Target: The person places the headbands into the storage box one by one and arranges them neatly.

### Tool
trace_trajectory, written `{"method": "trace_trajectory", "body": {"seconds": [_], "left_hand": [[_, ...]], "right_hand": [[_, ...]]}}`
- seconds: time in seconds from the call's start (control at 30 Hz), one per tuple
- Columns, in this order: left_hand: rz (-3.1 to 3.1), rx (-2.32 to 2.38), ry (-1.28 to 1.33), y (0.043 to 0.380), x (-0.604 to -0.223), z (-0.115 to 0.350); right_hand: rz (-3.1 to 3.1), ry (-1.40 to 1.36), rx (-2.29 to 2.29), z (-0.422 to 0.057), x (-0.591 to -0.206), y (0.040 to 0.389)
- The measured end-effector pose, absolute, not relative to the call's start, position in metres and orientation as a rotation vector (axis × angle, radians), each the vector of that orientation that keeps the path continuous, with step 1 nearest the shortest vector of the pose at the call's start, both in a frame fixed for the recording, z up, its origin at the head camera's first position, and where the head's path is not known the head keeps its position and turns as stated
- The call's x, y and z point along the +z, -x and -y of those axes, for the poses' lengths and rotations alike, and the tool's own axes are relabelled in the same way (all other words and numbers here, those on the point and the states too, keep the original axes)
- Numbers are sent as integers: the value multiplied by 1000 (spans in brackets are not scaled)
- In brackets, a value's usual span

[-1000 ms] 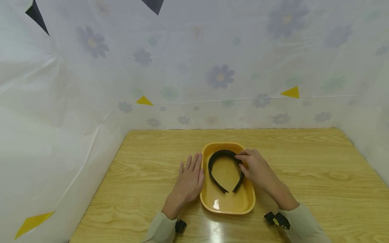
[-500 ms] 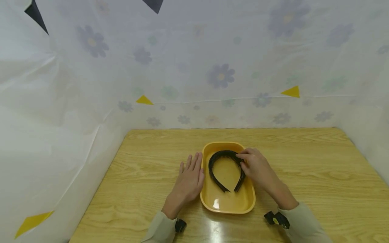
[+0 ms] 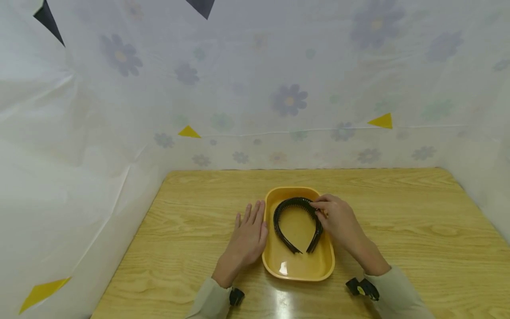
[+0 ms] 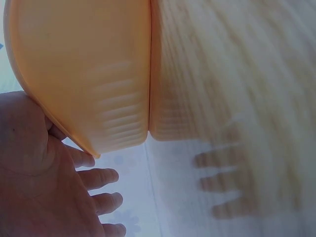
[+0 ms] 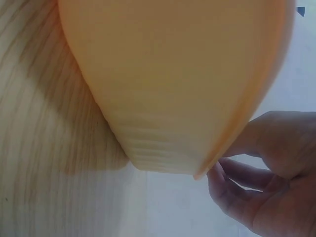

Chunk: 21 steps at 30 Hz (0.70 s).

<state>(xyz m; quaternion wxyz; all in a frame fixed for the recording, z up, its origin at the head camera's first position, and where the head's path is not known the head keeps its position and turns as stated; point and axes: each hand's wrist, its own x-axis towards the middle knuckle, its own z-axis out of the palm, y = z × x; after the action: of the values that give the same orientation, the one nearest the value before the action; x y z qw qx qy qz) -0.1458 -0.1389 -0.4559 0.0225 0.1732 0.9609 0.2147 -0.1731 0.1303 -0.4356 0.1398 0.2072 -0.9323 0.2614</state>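
A black headband (image 3: pixel 281 230) with comb teeth along its inner edge lies in a yellow plastic tray (image 3: pixel 299 275), its two ends pointing toward the person. My right hand (image 3: pixel 338 221) reaches over the tray's right rim and pinches the headband at its upper right side, where the fingers hide part of it. My left hand (image 3: pixel 248 237) lies along the left rim with its fingers straight. In the left wrist view that hand's palm and thumb are right at the tray edge (image 4: pixel 59 126). The right wrist view has the fingertips hidden behind the tray wall (image 5: pixel 168 108).
The tray stands on a wood-grain table (image 3: pixel 398 221). A white sheet (image 3: pixel 255 88) printed with flowers hangs behind and at the sides, with yellow and black triangles on it. Dark straps (image 3: pixel 362 289) show at the sleeve cuffs.
The headband's lower ends have shifted slightly right in the tray, and its right side sits nearer the right rim. My right hand moved a little with it; my left hand stayed.
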Motion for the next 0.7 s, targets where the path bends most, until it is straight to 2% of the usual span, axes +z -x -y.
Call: {"method": "trace_trajectory", "body": {"seconds": [0.7], "left_hand": [[-2988,666,-531,147,-458,139]], "right_hand": [[2618,-521,990,-131,-430,173]]}}
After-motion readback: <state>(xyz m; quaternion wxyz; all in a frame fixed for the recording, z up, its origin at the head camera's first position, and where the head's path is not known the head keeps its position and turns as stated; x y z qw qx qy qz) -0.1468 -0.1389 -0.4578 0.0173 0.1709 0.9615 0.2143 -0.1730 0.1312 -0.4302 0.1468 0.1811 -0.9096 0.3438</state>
